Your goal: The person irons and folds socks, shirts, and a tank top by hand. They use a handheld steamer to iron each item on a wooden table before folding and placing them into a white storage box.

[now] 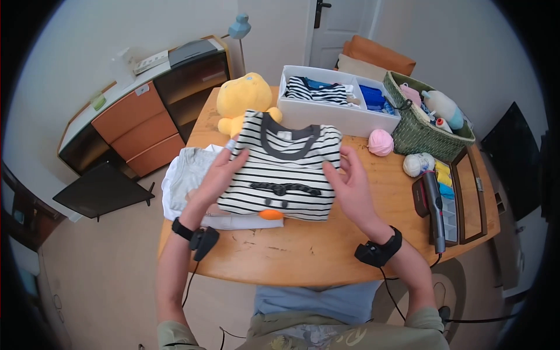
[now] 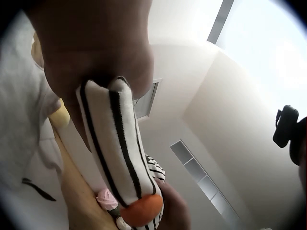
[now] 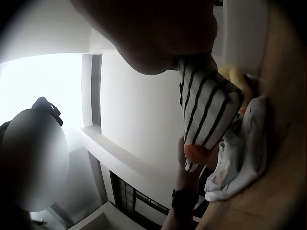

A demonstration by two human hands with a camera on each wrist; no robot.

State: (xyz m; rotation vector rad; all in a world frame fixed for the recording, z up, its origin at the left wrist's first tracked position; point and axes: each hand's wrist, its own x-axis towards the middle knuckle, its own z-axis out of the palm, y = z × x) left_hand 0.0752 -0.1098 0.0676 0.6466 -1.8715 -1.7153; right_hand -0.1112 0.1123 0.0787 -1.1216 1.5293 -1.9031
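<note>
Pinching one folded striped shirt [image 1: 287,170] by two sides: left hand [image 1: 223,174] and right hand [image 1: 353,185], both partly curled.

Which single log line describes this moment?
left hand: grips striped shirt | right hand: grips opposite side | shirt: folded, above wooden table

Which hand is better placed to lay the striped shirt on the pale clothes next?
Likely the left hand: it grips the striped shirt beside the pale clothes; the right hand grips the farther side.
</note>
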